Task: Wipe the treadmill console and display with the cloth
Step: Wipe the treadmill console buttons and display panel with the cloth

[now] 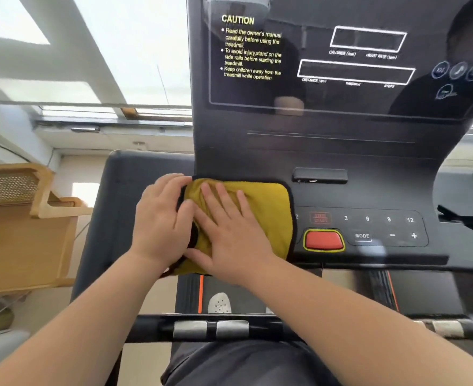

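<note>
A yellow cloth [268,210] with a dark hem lies flat on the left part of the black treadmill console [369,196]. My right hand [227,227] presses on the cloth with the palm down and the fingers spread. My left hand [160,218] rests on the cloth's left edge, fingers curled over its hem. Above the console rises the glossy dark display [341,87] with a CAUTION text and white outlined readout boxes. Right of the cloth sit a red stop button [324,240] and a row of touch keys [377,219].
A handlebar [216,327] with metal pulse sensors crosses in front of my body. The belt [257,291] and a white shoe [219,302] show below the console. A wooden chair [26,227] stands at the left. A small dark slot [319,175] sits above the keys.
</note>
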The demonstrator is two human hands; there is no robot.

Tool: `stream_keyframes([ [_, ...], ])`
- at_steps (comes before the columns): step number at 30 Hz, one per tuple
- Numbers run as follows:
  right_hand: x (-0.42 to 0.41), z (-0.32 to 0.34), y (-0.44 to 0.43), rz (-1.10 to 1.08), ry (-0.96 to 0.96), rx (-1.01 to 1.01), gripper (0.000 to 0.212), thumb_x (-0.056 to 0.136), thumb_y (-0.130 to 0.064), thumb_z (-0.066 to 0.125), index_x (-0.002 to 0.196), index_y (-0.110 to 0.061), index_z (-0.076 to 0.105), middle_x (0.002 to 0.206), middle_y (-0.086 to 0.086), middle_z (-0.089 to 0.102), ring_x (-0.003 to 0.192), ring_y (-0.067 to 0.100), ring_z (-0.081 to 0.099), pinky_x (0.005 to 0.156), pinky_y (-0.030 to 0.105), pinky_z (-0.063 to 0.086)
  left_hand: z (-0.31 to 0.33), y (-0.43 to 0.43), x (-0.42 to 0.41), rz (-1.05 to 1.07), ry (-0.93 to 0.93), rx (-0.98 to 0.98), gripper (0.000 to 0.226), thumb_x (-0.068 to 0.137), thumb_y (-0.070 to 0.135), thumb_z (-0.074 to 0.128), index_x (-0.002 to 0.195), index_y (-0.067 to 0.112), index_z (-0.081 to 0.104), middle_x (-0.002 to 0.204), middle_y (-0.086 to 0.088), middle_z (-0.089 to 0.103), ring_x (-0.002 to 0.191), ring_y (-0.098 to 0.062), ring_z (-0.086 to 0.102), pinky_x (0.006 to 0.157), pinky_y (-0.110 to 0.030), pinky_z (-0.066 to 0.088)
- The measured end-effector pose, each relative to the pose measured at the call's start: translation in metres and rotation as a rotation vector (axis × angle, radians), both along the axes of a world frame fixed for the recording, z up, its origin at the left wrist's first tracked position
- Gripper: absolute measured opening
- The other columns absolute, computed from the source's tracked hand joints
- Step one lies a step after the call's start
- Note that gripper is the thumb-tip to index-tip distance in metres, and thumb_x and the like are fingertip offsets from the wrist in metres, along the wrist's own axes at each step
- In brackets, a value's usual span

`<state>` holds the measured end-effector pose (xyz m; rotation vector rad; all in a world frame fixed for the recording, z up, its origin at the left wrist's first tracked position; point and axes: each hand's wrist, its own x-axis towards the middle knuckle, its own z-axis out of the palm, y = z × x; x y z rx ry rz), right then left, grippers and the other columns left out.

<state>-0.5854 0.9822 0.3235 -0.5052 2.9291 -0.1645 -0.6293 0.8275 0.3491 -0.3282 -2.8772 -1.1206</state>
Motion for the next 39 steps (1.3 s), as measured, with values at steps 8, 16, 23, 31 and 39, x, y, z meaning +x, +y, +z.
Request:
stream_keyframes([
  [8, 0.057, 0.005, 0.108, -0.424, -0.002, 0.175, 0.090, 0.094, -0.081, 0.012, 0.165, -0.026, 0.017, 0.170, 0.020, 0.013, 0.156, 0.043, 0.011, 0.123, 0.065, 0.015, -0.012, 0.034, 0.004, -0.109, 0.088, -0.151, 0.053, 0.090, 0.035, 0.043, 0.130, 0.006, 0.062, 0.148, -0.017, 0.050, 0.140, -0.039, 0.042, 0.118, -0.054, 0.027],
  [16, 0.041, 0.006, 0.100, -0.503, -0.038, 0.177, 0.092, 0.094, -0.079, 0.012, 0.165, -0.020, 0.018, 0.168, 0.027, 0.013, 0.154, 0.050, 0.010, 0.121, 0.069, 0.015, -0.024, 0.033, 0.013, -0.127, 0.095, -0.166, 0.056, 0.091, 0.036, 0.041, 0.136, 0.006, 0.058, 0.149, -0.016, 0.049, 0.146, -0.039, 0.035, 0.122, -0.054, 0.020],
  [23, 0.032, 0.003, 0.070, -0.206, 0.004, 0.073, 0.078, 0.100, -0.070, 0.022, 0.165, -0.028, 0.014, 0.173, 0.007, 0.008, 0.159, 0.035, 0.001, 0.125, 0.061, 0.010, -0.026, 0.035, 0.014, -0.114, 0.126, -0.191, 0.056, 0.091, 0.037, 0.041, 0.135, 0.007, 0.058, 0.147, -0.016, 0.051, 0.143, -0.040, 0.038, 0.120, -0.059, 0.022],
  [31, 0.070, -0.005, 0.121, -0.113, 0.036, 0.079, 0.065, 0.102, -0.066, 0.027, 0.161, -0.043, 0.017, 0.171, -0.011, 0.015, 0.159, 0.026, 0.010, 0.125, 0.062, 0.011, -0.015, 0.055, 0.015, -0.109, 0.333, -0.229, 0.045, 0.084, 0.035, 0.054, 0.117, 0.008, 0.069, 0.127, -0.011, 0.065, 0.122, -0.038, 0.057, 0.103, -0.052, 0.037],
  [39, 0.106, 0.001, 0.233, -0.308, 0.017, 0.051, 0.072, 0.101, -0.068, 0.025, 0.163, -0.032, 0.024, 0.172, -0.002, 0.015, 0.159, 0.029, 0.007, 0.126, 0.060, 0.015, -0.016, 0.125, 0.039, -0.155, 0.302, -0.329, 0.038, 0.082, 0.041, 0.057, 0.109, 0.017, 0.070, 0.123, -0.004, 0.066, 0.126, -0.033, 0.054, 0.102, -0.053, 0.035],
])
